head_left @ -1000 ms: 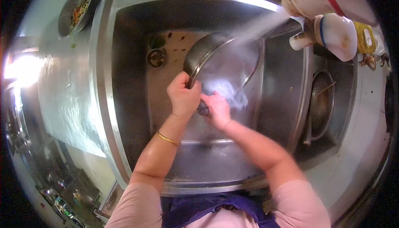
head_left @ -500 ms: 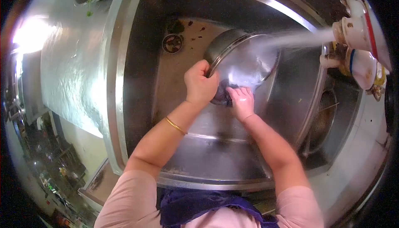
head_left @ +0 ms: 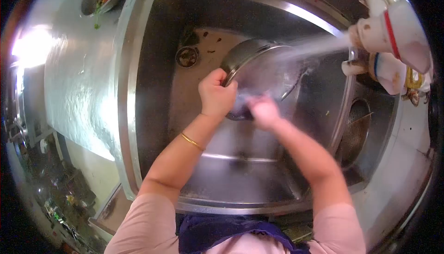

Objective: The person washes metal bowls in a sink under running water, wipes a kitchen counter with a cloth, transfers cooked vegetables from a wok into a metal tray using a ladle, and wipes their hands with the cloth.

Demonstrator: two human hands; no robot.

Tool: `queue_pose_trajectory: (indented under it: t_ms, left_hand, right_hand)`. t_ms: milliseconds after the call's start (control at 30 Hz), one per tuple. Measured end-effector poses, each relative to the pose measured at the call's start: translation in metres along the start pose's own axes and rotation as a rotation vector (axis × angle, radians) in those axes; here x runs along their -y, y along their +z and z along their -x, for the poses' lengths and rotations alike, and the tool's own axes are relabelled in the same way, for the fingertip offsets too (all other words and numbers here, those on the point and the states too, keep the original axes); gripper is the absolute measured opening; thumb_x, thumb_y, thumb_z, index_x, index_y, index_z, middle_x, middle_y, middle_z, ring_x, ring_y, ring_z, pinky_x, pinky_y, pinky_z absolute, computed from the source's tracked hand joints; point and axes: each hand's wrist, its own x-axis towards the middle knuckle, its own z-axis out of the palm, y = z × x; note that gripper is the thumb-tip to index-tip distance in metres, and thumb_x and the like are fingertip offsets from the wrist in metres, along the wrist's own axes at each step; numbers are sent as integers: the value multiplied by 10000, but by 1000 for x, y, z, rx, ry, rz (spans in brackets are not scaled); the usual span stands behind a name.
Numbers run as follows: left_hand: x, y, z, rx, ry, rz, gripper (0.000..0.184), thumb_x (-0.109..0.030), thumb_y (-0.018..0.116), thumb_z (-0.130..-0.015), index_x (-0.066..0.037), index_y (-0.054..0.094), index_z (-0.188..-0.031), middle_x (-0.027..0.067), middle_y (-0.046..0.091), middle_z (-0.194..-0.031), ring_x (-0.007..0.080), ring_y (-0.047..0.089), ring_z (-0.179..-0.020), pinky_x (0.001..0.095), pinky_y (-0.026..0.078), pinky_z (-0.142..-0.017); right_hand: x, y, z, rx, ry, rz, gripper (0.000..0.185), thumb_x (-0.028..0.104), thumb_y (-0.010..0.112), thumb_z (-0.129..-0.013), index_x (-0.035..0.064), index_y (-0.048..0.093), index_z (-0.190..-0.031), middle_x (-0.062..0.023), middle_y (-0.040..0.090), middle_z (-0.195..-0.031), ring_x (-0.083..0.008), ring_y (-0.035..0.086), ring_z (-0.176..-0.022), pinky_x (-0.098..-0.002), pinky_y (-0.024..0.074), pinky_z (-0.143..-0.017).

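Observation:
A steel pot (head_left: pixel 241 55) is tipped on its side in a deep steel sink (head_left: pixel 185 159), its mouth facing right. My left hand (head_left: pixel 216 94) is closed around the pot's near rim. At the lower part of the mouth is my right hand (head_left: pixel 264 111), smeared by motion, its fingers looking curled. A small dark bunched thing shows at its fingertips; its kind is not clear. Water from a white tap (head_left: pixel 370 34) sprays into the pot.
A drain strainer (head_left: pixel 187 57) with food scraps lies at the sink's far left. Another white spout (head_left: pixel 354 67) sits below the tap. A strainer-like pan (head_left: pixel 356 133) stands to the right. Vegetables fill a bowl (head_left: pixel 88 2) on the left steel counter (head_left: pixel 78 92).
My right hand has moved slightly left and now blurs against the pot. My left hand keeps its hold on the rim. The whole view has shifted a little, with the tap further left.

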Motion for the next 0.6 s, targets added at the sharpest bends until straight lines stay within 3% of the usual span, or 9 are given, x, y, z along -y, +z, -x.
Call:
queue_pose_trajectory:
  t_ms: [67, 167, 300, 333, 400, 433, 467, 533, 600]
  left_hand:
    - [6, 2, 5, -1, -19, 33, 181, -22, 642, -695, -37, 479, -619, 24, 438, -563, 93, 414, -543, 272, 365, -496]
    - [2, -5, 12, -20, -55, 119, 226, 4, 632, -698, -56, 437, -600, -37, 397, -580, 56, 378, -576, 251, 318, -484]
    - [0, -5, 26, 97, 64, 64, 201, 21, 626, -695, -45, 457, -610, -42, 423, -578, 51, 398, -584, 236, 338, -499]
    - [0, -4, 23, 52, 12, 97, 209, 21, 625, -694, -47, 449, -605, -41, 421, -578, 50, 395, -582, 236, 337, -498]
    - [-1, 4, 11, -36, -84, 166, 225, 21, 623, -694, -51, 433, -597, -41, 417, -576, 48, 389, -579, 235, 334, -496]
    - [-5, 6, 11, -52, -114, 208, 228, 15, 621, -697, -55, 428, -598, -41, 408, -571, 49, 376, -569, 240, 333, -492]
    - [-4, 9, 13, -69, -86, 178, 242, 13, 627, -691, -64, 417, -598, -48, 391, -581, 51, 361, -571, 241, 316, -490]
    - [4, 10, 21, -120, -34, 117, 274, 8, 639, -680, -82, 395, -597, -61, 358, -602, 56, 331, -574, 243, 282, -484]
    - [18, 0, 20, -102, -119, 167, 231, 5, 624, -700, -62, 422, -610, -38, 387, -587, 54, 366, -582, 247, 325, -503]
  right_hand:
    - [50, -39, 4, -124, -28, -848, 746, 88, 746, -617, -11, 456, -1297, -167, 572, -1247, -318, 554, -1147, -399, 429, -998]
    - [52, 0, 1, -368, -150, -855, 783, 29, 727, -583, 8, 449, -1314, -166, 551, -1283, -323, 535, -1172, -401, 424, -1005]
    - [-33, 23, 0, -31, 99, 235, 309, 134, 494, -840, 73, 584, -1129, -79, 660, -1046, -230, 638, -954, -367, 490, -792]
    - [-37, 26, 1, -478, 111, 197, 265, 126, 497, -837, 77, 607, -1073, -81, 663, -1008, -227, 625, -963, -355, 458, -835]
    - [-17, 19, 7, -452, 103, 181, 226, 120, 488, -836, 85, 616, -1019, -87, 665, -994, -211, 612, -975, -335, 427, -876]
    - [12, -16, 7, -73, 137, 65, 226, 106, 469, -843, 88, 611, -1017, -102, 662, -1009, -234, 627, -938, -364, 464, -835]
    - [30, 25, -13, -542, 2, -289, 204, 100, 523, -809, 82, 604, -995, -133, 651, -1018, -304, 631, -907, -419, 488, -805]
    - [77, -42, -1, -429, 110, -870, 286, 94, 623, -723, 57, 570, -1002, -183, 623, -1016, -407, 588, -932, -468, 488, -804]
    - [67, -27, 0, -461, -60, -696, 317, 101, 575, -781, 76, 566, -1097, -175, 630, -1044, -361, 599, -973, -454, 469, -861]
